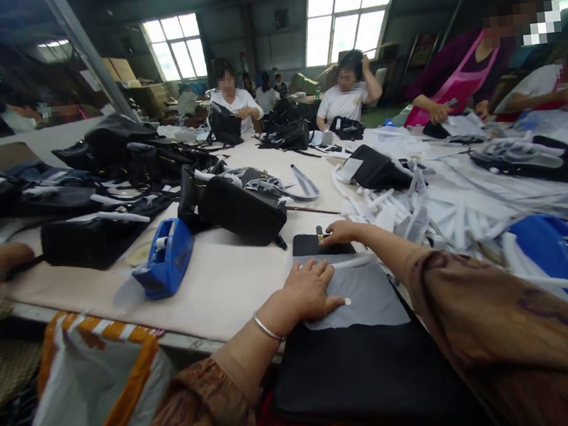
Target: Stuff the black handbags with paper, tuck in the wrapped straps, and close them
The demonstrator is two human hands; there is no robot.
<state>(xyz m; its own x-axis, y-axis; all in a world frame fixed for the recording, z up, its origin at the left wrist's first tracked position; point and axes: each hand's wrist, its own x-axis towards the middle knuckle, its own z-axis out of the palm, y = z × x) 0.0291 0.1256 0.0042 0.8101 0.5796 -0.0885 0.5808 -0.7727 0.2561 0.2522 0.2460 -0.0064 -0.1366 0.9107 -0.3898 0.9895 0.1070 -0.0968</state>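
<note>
A black bag (364,373) lies in front of me, its lower part over my lap and its upper part on the table. A thin grey sheet (377,298) covers part of it. My left hand (311,289) rests on the sheet, fingers outstretched, with a small white spot (347,301) at the thumb tip. At the bag's far end is a black flap (304,244) bearing a gold-coloured clasp (320,237). My right hand (341,232) pinches at this clasp, thumb and fingers close together. The fingertips partly hide the clasp.
Blue tape dispensers stand at left (165,261) and right (560,260). Black bags (243,207) and white wrapping scraps (445,217) spread across the table (220,279). An orange-edged white sack (103,371) hangs at lower left. Several people work around the table; a co-worker's hand (4,260) is at left.
</note>
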